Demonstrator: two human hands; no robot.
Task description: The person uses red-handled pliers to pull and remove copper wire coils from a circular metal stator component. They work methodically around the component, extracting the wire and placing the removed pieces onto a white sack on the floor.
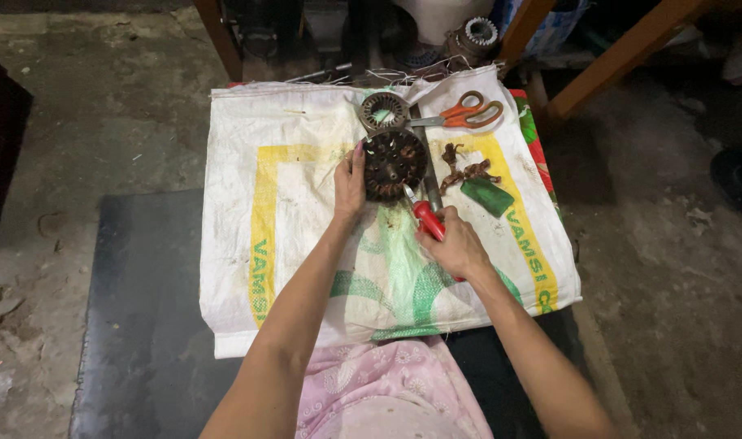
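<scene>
Bare concrete floor, grey and stained, with a white woven sack printed in yellow and green spread flat as the work surface; a dark mat lies under its near edge.

Left hand: fingers curled against the left rim of a round, dark motor stator, steadying it where it lies on the upper middle of the sack.

Right hand: closed around the red handles of a pair of cutters, whose tip meets the stator's lower right edge.

Beyond the stator, touching its far rim: a smaller grey toothed ring.

Right of the stator: a flat metal bar lying lengthwise along its side; then a clump of brown wire scraps; then a green rectangular piece.

Far right of the stator, near the sack's top edge: orange-handled scissors, blades pointing towards the toothed ring.

Past the sack's top edge: wooden furniture legs and another toothed metal part, partly in shadow.

Nearest the camera: pink patterned clothing.
</scene>
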